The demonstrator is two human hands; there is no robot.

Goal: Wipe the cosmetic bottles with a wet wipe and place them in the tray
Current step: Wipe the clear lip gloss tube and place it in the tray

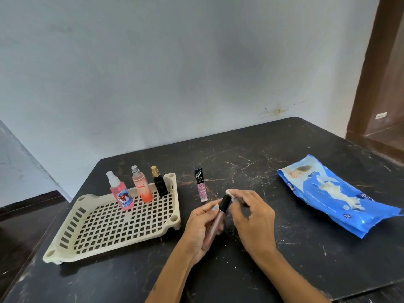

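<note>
I see the left hand [202,226] closed around the gloss tube [215,224], so the right hand [251,217], pinching the wipe [229,192], can rub its cap.

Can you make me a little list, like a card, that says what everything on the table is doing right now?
table: dark top with pale marks
tray: cream slotted tray on the left
in the tray: three bottles standing at the far end: pink spray bottle, orange spray bottle, black bottle with gold cap
on the table: pink lip gloss tube standing beside the tray
left hand: holds a black-capped gloss tube
right hand: rubs a white wipe on its cap
wipes pack: blue, lying on the right
</note>
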